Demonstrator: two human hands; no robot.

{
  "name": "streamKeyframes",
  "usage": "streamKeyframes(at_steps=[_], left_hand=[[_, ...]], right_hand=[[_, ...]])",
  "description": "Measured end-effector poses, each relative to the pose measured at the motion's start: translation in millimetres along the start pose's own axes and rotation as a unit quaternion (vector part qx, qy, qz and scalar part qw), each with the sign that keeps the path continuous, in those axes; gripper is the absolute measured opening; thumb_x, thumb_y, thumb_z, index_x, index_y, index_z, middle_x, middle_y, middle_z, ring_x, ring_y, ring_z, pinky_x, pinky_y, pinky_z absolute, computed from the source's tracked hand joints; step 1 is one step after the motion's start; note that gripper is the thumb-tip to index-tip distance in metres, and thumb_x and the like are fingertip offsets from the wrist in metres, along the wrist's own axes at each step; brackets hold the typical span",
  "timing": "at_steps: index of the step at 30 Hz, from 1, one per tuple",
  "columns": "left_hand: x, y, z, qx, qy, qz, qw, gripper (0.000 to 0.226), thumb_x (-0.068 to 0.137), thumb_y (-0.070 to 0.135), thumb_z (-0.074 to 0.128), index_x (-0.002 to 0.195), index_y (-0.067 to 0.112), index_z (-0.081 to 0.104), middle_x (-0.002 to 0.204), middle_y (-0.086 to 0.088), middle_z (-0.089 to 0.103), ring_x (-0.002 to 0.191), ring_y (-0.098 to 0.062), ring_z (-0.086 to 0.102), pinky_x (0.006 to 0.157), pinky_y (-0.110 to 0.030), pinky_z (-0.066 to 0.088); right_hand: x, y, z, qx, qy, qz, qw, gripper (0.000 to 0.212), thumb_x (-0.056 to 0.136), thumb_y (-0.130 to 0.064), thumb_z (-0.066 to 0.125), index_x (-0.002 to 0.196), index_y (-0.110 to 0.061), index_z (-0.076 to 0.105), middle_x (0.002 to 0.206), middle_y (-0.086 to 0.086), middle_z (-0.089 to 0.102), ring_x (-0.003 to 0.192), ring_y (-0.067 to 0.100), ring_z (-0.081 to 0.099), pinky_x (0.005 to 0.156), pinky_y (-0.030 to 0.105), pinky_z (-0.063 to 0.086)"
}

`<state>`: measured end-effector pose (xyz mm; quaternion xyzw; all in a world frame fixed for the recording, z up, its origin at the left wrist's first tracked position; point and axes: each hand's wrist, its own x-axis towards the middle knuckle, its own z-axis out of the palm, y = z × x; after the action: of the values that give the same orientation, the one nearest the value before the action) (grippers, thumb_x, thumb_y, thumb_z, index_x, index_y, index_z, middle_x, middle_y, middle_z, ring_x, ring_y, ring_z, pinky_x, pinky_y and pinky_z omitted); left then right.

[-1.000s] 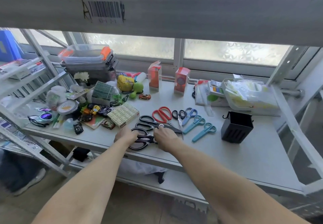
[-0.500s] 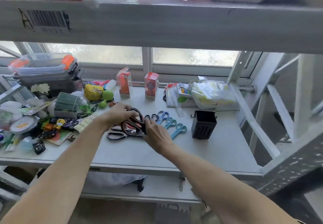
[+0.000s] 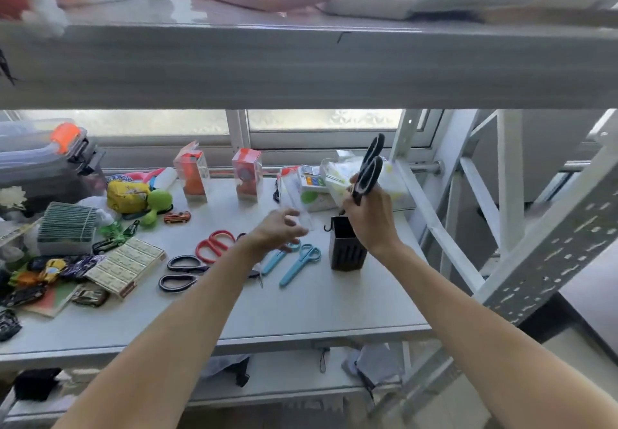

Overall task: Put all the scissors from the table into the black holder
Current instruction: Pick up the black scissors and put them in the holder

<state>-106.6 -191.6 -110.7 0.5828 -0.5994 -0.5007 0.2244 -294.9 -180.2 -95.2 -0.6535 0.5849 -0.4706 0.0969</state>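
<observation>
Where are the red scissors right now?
The red scissors lie mid-table, just behind the black scissors and left of the left hand.

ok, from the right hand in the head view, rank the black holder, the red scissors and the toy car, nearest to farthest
Measured from the right hand, which grips black scissors:
1. Black holder, just below the hand.
2. Red scissors, flat on the table, off to the left.
3. Toy car, farther left still, beside the green toy.
</observation>
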Motion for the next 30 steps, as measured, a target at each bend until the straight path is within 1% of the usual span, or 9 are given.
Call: streamKeyframes(at_steps=[3, 6, 10, 13, 15, 18, 23, 28, 30], left_hand=[[14, -4, 38, 0.023, -0.031, 0.011, 0.999, 0.075, 0.089, 0.007, 0.068, 0.153, 0.017, 0.030, 0.149, -0.016, 0.036, 0.107, -0.028, 0.061, 0.078, -0.035, 0.058], [26, -6, 62, 0.018, -0.043, 0.028, 0.999, 0.084, 0.086, 0.005, 0.070, 0.154, 0.024, 0.025, 0.156, -0.008, 0.027, 0.123, -0.035, 0.055, 0.083, -0.038, 0.058], [38, -10, 74, -0.003, -0.029, 0.045, 0.999, 0.075, 0.084, 0.005, 0.068, 0.148, 0.024, 0.034, 0.148, -0.005, 0.040, 0.103, -0.028, 0.062, 0.072, -0.034, 0.058], [43, -13, 74, -0.010, -0.016, 0.062, 0.998, 0.070, 0.082, 0.003, 0.069, 0.143, 0.022, 0.041, 0.140, -0.006, 0.049, 0.084, -0.021, 0.062, 0.059, -0.025, 0.056], [45, -15, 74, -0.010, -0.004, 0.068, 0.998, 0.066, 0.081, 0.003, 0.069, 0.140, 0.021, 0.044, 0.132, -0.006, 0.053, 0.079, -0.020, 0.062, 0.062, -0.029, 0.058], [47, -18, 74, -0.021, 0.006, 0.064, 0.998, 0.066, 0.081, 0.002, 0.069, 0.139, 0.021, 0.045, 0.121, -0.002, 0.053, 0.080, -0.023, 0.062, 0.071, -0.039, 0.059], [50, -21, 75, -0.032, 0.002, 0.075, 0.997, 0.060, 0.082, 0.002, 0.069, 0.136, 0.020, 0.049, 0.117, -0.007, 0.060, 0.084, -0.022, 0.063, 0.069, -0.034, 0.058], [49, -25, 76, -0.057, -0.004, 0.081, 0.995, 0.063, 0.082, 0.003, 0.069, 0.138, 0.019, 0.047, 0.115, -0.007, 0.063, 0.085, -0.021, 0.063, 0.073, -0.038, 0.056], [48, -25, 77, -0.060, -0.009, 0.089, 0.994, 0.051, 0.082, 0.008, 0.072, 0.126, 0.026, 0.053, 0.111, -0.005, 0.062, 0.088, -0.023, 0.064, 0.073, -0.037, 0.057]], right_hand=[[2, 11, 1, -0.039, -0.036, 0.018, 0.998, 0.012, 0.089, -0.008, 0.060, 0.097, -0.003, 0.054, 0.083, 0.011, 0.059, 0.072, 0.027, 0.056, 0.064, 0.032, 0.042], [-2, 18, 13, -0.101, -0.098, 0.024, 0.990, 0.016, 0.090, -0.010, 0.056, 0.102, 0.001, 0.055, 0.099, 0.019, 0.058, 0.090, 0.034, 0.056, 0.073, 0.036, 0.043], [-8, 23, 25, -0.130, -0.154, 0.052, 0.978, 0.024, 0.091, -0.013, 0.056, 0.112, -0.002, 0.054, 0.108, 0.018, 0.053, 0.095, 0.036, 0.057, 0.072, 0.031, 0.039], [-13, 29, 31, -0.156, -0.175, 0.059, 0.970, 0.029, 0.093, -0.017, 0.058, 0.118, -0.003, 0.052, 0.115, 0.018, 0.052, 0.097, 0.038, 0.060, 0.077, 0.038, 0.046], [-16, 31, 35, -0.167, -0.182, 0.070, 0.967, 0.030, 0.095, -0.019, 0.055, 0.119, -0.002, 0.050, 0.118, 0.018, 0.051, 0.100, 0.039, 0.060, 0.079, 0.039, 0.046], [-19, 35, 38, -0.176, -0.196, 0.078, 0.961, 0.032, 0.098, -0.025, 0.050, 0.121, -0.002, 0.049, 0.120, 0.018, 0.050, 0.103, 0.038, 0.060, 0.081, 0.038, 0.046], [-23, 39, 34, -0.147, -0.192, 0.068, 0.968, 0.040, 0.096, -0.041, 0.048, 0.117, -0.007, 0.052, 0.113, 0.014, 0.055, 0.097, 0.034, 0.060, 0.076, 0.036, 0.045], [-25, 39, 25, -0.127, -0.170, 0.031, 0.977, 0.067, 0.087, -0.066, 0.047, 0.128, -0.014, 0.049, 0.120, 0.008, 0.058, 0.099, 0.026, 0.062, 0.080, 0.036, 0.050], [-27, 37, 20, -0.112, -0.143, 0.010, 0.983, 0.066, 0.086, -0.068, 0.047, 0.128, -0.017, 0.049, 0.116, 0.004, 0.061, 0.096, 0.022, 0.063, 0.077, 0.034, 0.050]])
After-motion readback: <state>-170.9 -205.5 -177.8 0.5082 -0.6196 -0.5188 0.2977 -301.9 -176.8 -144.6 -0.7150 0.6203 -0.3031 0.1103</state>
